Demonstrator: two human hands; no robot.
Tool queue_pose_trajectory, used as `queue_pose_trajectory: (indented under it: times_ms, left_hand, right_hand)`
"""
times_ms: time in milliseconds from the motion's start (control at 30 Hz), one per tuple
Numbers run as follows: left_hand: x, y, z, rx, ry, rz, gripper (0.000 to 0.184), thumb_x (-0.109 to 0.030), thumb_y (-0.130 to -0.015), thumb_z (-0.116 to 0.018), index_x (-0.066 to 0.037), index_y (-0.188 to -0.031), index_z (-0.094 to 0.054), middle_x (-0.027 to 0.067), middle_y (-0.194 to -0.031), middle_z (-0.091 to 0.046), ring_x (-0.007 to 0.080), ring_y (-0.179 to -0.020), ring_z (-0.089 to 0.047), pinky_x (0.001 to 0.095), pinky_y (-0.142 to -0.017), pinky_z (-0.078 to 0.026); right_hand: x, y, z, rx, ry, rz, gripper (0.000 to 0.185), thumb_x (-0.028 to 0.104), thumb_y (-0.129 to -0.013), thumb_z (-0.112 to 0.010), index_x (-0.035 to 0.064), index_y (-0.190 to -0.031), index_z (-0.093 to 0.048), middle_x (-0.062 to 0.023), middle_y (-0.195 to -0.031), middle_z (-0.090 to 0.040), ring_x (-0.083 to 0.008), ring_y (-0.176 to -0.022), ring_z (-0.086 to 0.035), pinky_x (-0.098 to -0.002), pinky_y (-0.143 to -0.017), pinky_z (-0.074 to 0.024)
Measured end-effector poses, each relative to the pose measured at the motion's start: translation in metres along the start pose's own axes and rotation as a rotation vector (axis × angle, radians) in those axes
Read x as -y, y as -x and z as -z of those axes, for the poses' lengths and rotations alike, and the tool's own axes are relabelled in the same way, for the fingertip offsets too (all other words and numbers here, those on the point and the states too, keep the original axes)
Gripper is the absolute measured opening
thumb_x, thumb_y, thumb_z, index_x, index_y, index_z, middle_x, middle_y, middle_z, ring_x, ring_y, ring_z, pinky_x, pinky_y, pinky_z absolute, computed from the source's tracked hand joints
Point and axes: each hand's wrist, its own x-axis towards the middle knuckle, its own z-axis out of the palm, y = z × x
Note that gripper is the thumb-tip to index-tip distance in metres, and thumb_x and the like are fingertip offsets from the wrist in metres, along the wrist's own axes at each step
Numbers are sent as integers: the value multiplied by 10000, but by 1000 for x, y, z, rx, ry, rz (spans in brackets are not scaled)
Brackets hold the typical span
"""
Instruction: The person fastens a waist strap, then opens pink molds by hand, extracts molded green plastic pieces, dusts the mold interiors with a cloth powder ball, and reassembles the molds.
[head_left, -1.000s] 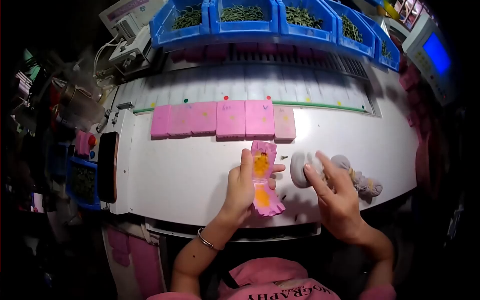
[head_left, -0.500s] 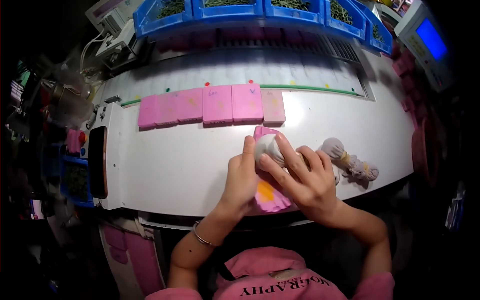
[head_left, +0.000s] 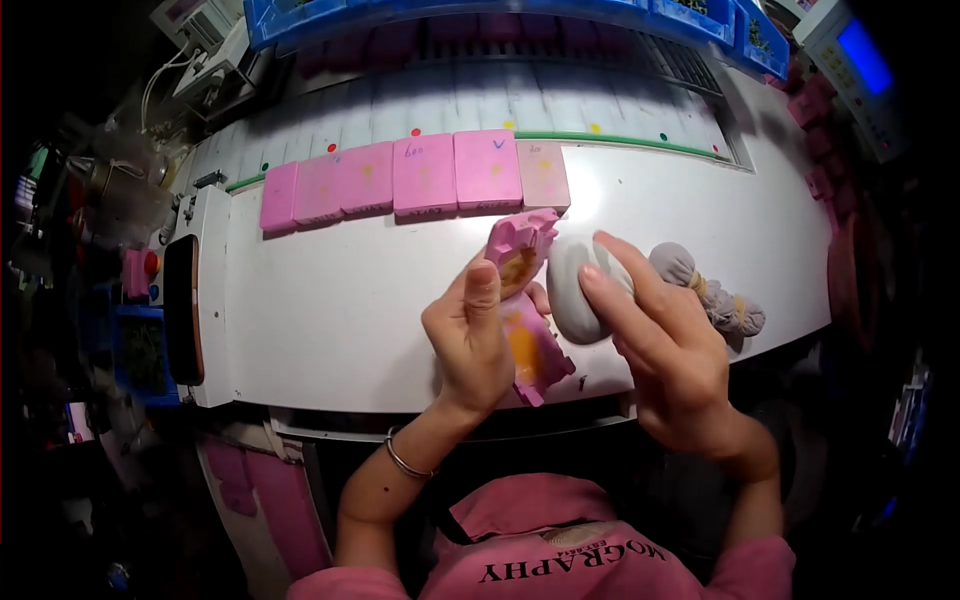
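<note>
My left hand [head_left: 468, 345] holds a pink rubber mould [head_left: 538, 350], its thumb raised along the near side. The mould is spread open: one flap stands up at the top and the other hangs lower, both with yellow-orange patches inside. My right hand [head_left: 685, 365] grips a rounded, pale grey-white cloth pouch [head_left: 575, 300] just right of the mould, with a narrow gap between them. Some right-hand fingers are hidden behind the pouch. Right of that hand, a grey tied cloth bundle [head_left: 708, 290] with yellowish bands lies on the white table [head_left: 330, 330].
Pink blocks [head_left: 425, 175] and a paler block [head_left: 543, 178] form a row before a strip with coloured dots. Blue bins [head_left: 340, 25] line the back. A blue-screen device [head_left: 850, 75] stands at right; a dark phone-like slab [head_left: 182, 310] sits at left.
My right hand has drawn the pouch right, off the mould. The mould's upper flap has come up in my left hand, showing its inside. The view has shifted slightly.
</note>
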Motion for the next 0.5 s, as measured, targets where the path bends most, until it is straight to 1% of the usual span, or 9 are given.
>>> queue_pose_trajectory:
  times_ms: [33,100,167,233,267,300,367,433,500]
  left_hand:
    - [1,-3,0,-14,33,-65,537,-369,-998,-345,106,-1116,-567,135,-960,-643,153,-835,-606,263,-771,-482]
    - [-4,-1,0,-20,28,-37,535,-370,-997,-350,104,-1129,-560,137,-962,-643,149,-816,-596,265,-752,-482]
    - [-4,-2,0,-15,28,-13,533,-371,-995,-356,102,-1141,-554,139,-964,-642,145,-797,-587,267,-733,-482]
    - [1,0,3,1,87,60,526,-368,-991,-369,101,-1157,-540,143,-976,-637,138,-769,-575,261,-697,-483]
    - [2,-4,8,34,39,41,510,-360,-999,-345,84,-1175,-522,140,-980,-630,136,-757,-574,262,-675,-490]
    - [2,-5,13,32,40,34,510,-360,-999,-345,84,-1175,-522,140,-980,-630,136,-757,-574,262,-675,-490]
    - [2,-6,20,62,190,267,499,-360,-1006,-301,59,-1175,-512,138,-974,-624,136,-746,-575,269,-686,-492]
    - [0,1,14,126,125,281,515,-373,-1012,-238,29,-1210,-491,135,-968,-628,139,-800,-591,259,-751,-484]
    - [-2,7,4,179,161,266,535,-388,-1011,-228,29,-1252,-462,133,-962,-630,143,-841,-591,259,-805,-463]
  right_hand:
    - [5,3,-3,1,-4,2,591,-1,-696,-546,113,-1275,-528,-189,-1306,-487,-209,-770,-550,-303,-733,-407]
    - [16,9,-11,259,14,20,619,-95,-642,-536,56,-1243,-541,-212,-1299,-481,-240,-862,-581,-305,-737,-417]
    - [11,9,-5,327,69,27,655,-93,-641,-525,75,-1274,-512,-188,-1321,-466,-248,-885,-575,-320,-760,-407]
    - [6,13,-2,414,9,-66,758,-35,-605,-599,146,-1329,-460,-115,-1340,-461,-246,-815,-547,-344,-750,-402]
    - [-1,14,-1,441,-20,-136,810,-52,-578,-602,143,-1346,-431,-102,-1349,-450,-270,-867,-533,-380,-780,-401]
    - [-6,15,-3,439,-16,-130,810,-52,-578,-602,143,-1346,-431,-102,-1349,-450,-270,-867,-533,-380,-780,-401]
    - [-15,18,-8,275,126,-164,809,-72,-585,-599,135,-1349,-428,-122,-1348,-444,-307,-949,-512,-397,-826,-403]
    - [-8,6,-11,104,-190,-147,725,-10,-677,-654,71,-1354,-406,-168,-1326,-449,-327,-1013,-496,-365,-867,-411]
    - [-1,2,-22,-2,-553,-288,648,22,-722,-676,27,-1319,-427,-174,-1229,-513,-295,-942,-532,-329,-773,-446]
